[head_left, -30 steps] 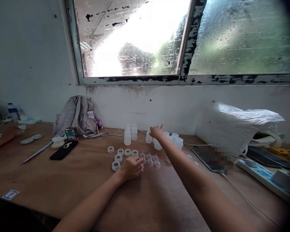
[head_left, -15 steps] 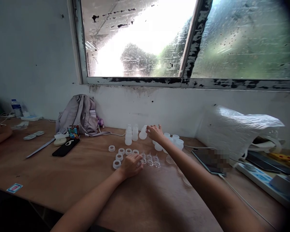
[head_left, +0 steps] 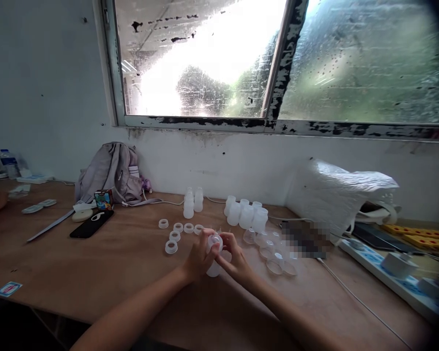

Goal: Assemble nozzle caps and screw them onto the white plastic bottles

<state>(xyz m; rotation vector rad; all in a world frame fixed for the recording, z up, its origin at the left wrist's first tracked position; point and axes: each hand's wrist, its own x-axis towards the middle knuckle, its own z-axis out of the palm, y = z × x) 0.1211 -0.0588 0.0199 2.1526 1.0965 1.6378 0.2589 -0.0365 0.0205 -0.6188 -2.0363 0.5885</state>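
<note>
The bottle (head_left: 213,270), earlier held behind the rings (head_left: 171,247) by the right hand (head_left: 236,258) alone, has been brought to their right front, where it is gripped by that hand's and the left hand's (head_left: 200,256) fingers.

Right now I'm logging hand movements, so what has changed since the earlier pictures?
The right hand has come back toward the person from the group of bottles, bringing one bottle with it. The left hand has moved from the table to that bottle, and both hands meet around its top. The backpack, black phone and rings stayed put.
</note>
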